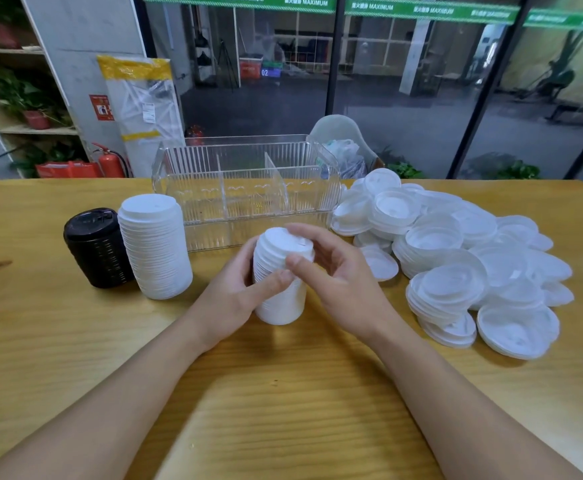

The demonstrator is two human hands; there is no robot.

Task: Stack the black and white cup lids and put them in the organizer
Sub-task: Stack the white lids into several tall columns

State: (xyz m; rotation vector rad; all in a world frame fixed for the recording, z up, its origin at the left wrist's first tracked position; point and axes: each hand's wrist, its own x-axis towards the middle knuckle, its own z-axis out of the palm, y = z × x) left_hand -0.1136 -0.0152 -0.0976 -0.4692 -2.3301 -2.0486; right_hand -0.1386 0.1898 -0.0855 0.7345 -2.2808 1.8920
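Observation:
A short stack of white lids (279, 299) stands on the wooden table (283, 393) in the middle. My left hand (234, 292) grips its left side with the thumb across the front. My right hand (331, 271) curls over its top and right side. To the left stand a taller stack of white lids (156, 245) and a stack of black lids (97, 247), side by side. A loose heap of white lids (456, 258) covers the table's right part. The clear organizer (248, 188) with three compartments stands behind the hands.
Behind the organizer a chair back (338, 133) holds plastic bags. Shelves with plants (23, 98) and a red fire extinguisher (110, 162) are at the back left. A glass wall runs behind the table.

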